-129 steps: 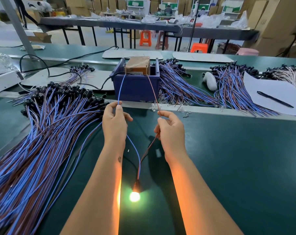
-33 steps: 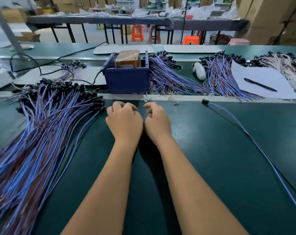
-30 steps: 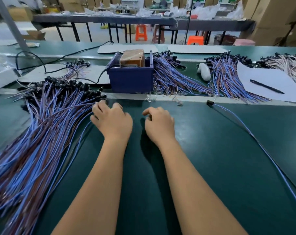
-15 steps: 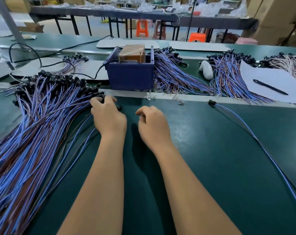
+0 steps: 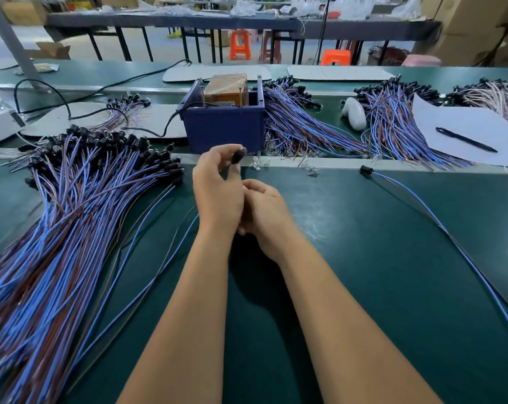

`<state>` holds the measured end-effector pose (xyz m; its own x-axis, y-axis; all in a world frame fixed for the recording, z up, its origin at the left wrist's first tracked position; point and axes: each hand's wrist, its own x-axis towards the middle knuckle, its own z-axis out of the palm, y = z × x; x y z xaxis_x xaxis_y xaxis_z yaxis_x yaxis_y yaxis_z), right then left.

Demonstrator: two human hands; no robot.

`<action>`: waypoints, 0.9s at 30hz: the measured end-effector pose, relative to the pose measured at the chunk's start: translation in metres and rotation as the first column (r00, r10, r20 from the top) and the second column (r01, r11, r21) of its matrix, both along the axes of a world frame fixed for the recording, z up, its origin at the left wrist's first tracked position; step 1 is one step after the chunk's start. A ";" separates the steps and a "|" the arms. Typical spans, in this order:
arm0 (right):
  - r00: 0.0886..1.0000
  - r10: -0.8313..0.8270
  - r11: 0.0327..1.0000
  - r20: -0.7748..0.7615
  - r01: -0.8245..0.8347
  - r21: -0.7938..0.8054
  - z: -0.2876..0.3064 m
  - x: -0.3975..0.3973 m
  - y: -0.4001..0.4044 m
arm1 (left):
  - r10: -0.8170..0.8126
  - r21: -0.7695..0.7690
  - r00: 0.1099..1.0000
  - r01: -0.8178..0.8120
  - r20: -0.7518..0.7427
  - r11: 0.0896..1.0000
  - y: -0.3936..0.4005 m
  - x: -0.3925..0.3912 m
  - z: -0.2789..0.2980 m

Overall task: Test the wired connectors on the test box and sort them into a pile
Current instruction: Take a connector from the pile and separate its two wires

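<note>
The right hand [image 5: 266, 212] sits mid-frame, half hidden behind the left hand [image 5: 218, 193]; its fingers curl inward, but whether they hold anything cannot be told. The left hand pinches a black connector [image 5: 237, 156] between fingertips, raised just in front of the blue test box [image 5: 225, 128] at upper centre. Half a second ago that hand lay at the edge of the big pile [image 5: 72, 214] on the left; now it has lifted one connector clear. One tested wire [image 5: 439, 223] lies alone at right. One pen [image 5: 465, 139] rests on one paper sheet [image 5: 480, 123], cut off at upper right
</note>
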<state>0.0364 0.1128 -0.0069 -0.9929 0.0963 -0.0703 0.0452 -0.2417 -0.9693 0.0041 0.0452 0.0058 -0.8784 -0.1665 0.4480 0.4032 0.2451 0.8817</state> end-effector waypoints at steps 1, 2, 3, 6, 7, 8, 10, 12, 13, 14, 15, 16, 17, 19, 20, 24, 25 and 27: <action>0.998 0.054 0.995 0.007 -0.054 -0.080 0.002 0.002 0.001 | -0.052 0.032 0.998 0.053 -0.021 0.998 0.004 0.005 0.005; 0.994 0.110 0.981 0.005 -0.108 -0.159 0.002 0.004 0.004 | -0.109 0.045 0.993 0.111 -0.042 0.993 0.009 0.010 0.009; 0.985 0.170 0.959 -0.006 -0.167 -0.228 0.003 0.006 0.007 | -0.174 0.041 0.983 0.177 -0.061 0.983 0.013 0.013 0.011; 0.965 0.255 0.905 -0.066 -0.262 -0.336 0.001 0.011 0.018 | -0.348 -0.013 0.934 0.348 -0.075 0.937 0.018 0.022 0.014; 0.964 0.254 0.891 -0.076 -0.263 -0.369 0.000 0.013 0.019 | -0.375 -0.033 0.924 0.373 -0.077 0.927 0.018 0.024 0.014; 0.966 0.243 0.876 -0.088 -0.258 -0.408 -0.001 0.014 0.020 | -0.394 -0.051 0.916 0.391 -0.078 0.919 0.019 0.026 0.015; 0.976 0.202 0.857 -0.080 -0.216 -0.468 0.000 0.014 0.021 | -0.449 -0.053 0.891 0.446 -0.073 0.893 0.020 0.031 0.017; 0.985 0.167 0.843 -0.053 -0.170 -0.510 0.002 0.014 0.022 | -0.540 -0.018 0.839 0.540 -0.075 0.842 0.023 0.035 0.022; 0.986 0.154 0.826 -0.065 -0.164 -0.539 0.004 0.014 0.022 | -0.593 0.006 0.802 0.595 -0.073 0.804 0.024 0.037 0.024; 0.986 0.138 0.803 -0.092 -0.166 -0.573 0.004 0.013 0.024 | -0.654 0.040 0.754 0.656 -0.062 0.754 0.023 0.039 0.026; 0.982 0.129 0.780 -0.139 -0.187 -0.598 0.004 0.013 0.025 | -0.720 0.083 0.693 0.720 -0.041 0.689 0.021 0.040 0.029; 0.977 0.121 0.775 -0.178 -0.205 -0.597 0.003 0.013 0.026 | -0.780 0.124 0.625 0.775 -0.015 0.619 0.017 0.040 0.032; 0.975 0.118 0.800 -0.189 -0.207 -0.564 0.006 0.014 0.028 | -0.830 0.155 0.558 0.819 0.012 0.553 0.012 0.039 0.034; 0.985 0.075 0.845 -0.158 -0.147 -0.514 0.002 0.012 0.035 | -0.907 0.179 0.417 0.889 0.058 0.421 0.002 0.035 0.035; 0.988 0.048 0.855 -0.144 -0.115 -0.506 -0.001 0.010 0.038 | -0.936 0.184 0.343 0.918 0.072 0.351 -0.003 0.032 0.033; 0.997 -0.006 0.911 -0.075 -0.025 -0.412 -0.002 0.005 0.039 | -0.996 0.255 0.093 0.963 0.013 0.093 -0.025 0.021 0.016; 0.997 -0.024 0.914 -0.071 -0.007 -0.406 0.000 0.005 0.037 | -0.998 0.280 0.064 0.958 -0.014 0.058 -0.030 0.018 0.011; 0.994 -0.092 0.877 -0.061 0.052 -0.478 0.002 0.004 0.038 | -0.996 0.311 0.074 0.949 -0.041 0.057 -0.041 0.012 0.001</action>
